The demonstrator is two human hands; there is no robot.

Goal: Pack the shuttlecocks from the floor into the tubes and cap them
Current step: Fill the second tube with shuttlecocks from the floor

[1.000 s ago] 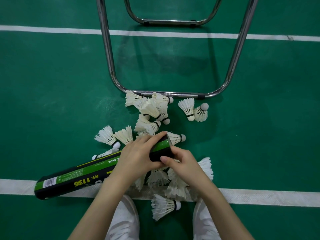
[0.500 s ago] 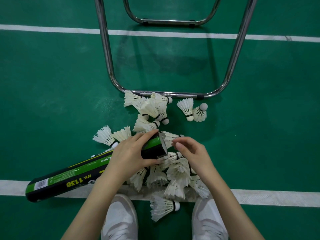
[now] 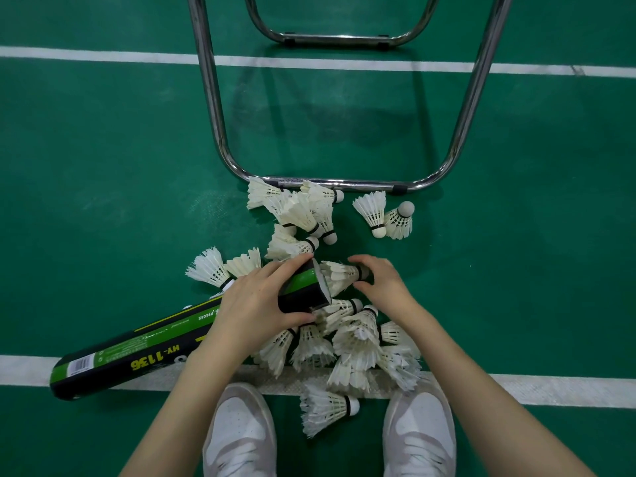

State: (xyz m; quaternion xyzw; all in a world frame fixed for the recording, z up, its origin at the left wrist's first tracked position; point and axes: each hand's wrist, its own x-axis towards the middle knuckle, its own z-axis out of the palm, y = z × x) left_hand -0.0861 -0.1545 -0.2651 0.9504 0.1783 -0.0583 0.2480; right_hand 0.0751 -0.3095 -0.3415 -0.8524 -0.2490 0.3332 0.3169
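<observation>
A long green and black tube [image 3: 137, 352] lies slanted across the floor, its open mouth pointing up and to the right. My left hand [image 3: 254, 301] grips the tube just behind that mouth. My right hand [image 3: 385, 284] curls round the cork end of a white shuttlecock [image 3: 339, 275] lying right at the mouth, feathers toward the tube. Several more white shuttlecocks [image 3: 358, 342] are heaped below the hands. Others [image 3: 303, 211] lie scattered nearer the chair.
A chrome chair frame [image 3: 344, 184] stands just beyond the far shuttlecocks. Two shuttlecocks [image 3: 389, 218] sit apart at its right. My white shoes [image 3: 241, 432] flank one shuttlecock [image 3: 327, 407] at the bottom. A white court line [image 3: 550, 390] runs under the heap.
My right hand left the tube's mouth, moved up and right, and took hold of a shuttlecock lying by the opening. The tube's mouth is now uncovered and shifted slightly left.
</observation>
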